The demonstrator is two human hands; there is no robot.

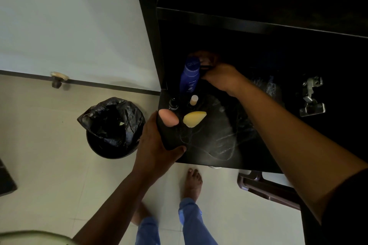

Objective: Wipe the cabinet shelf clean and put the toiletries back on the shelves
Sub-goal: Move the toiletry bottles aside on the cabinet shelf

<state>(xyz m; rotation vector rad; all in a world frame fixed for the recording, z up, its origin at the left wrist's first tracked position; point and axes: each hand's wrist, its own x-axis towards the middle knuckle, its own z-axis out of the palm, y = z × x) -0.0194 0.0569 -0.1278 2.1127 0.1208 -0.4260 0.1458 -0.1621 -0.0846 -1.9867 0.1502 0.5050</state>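
Gripping a dark pink-capped container (168,125), the left hand (157,145) is crowding the tall blue plastic lotion bottle (190,74) at twelve o'clock — right hand (221,78) pinching something dark beside it — a knock risks toppling.

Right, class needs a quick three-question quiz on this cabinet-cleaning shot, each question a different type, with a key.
1. True or false: the blue bottle stands upright on the black shelf.
2. Multiple choice: what does the left hand grip? A) a dark container with a pink top B) the yellow sponge C) the bin
3. Fill in: the right hand reaches in just beside the ____ bottle.

Key: 1 true; 2 A; 3 blue. What the right hand's fingers hold is too dark to tell.
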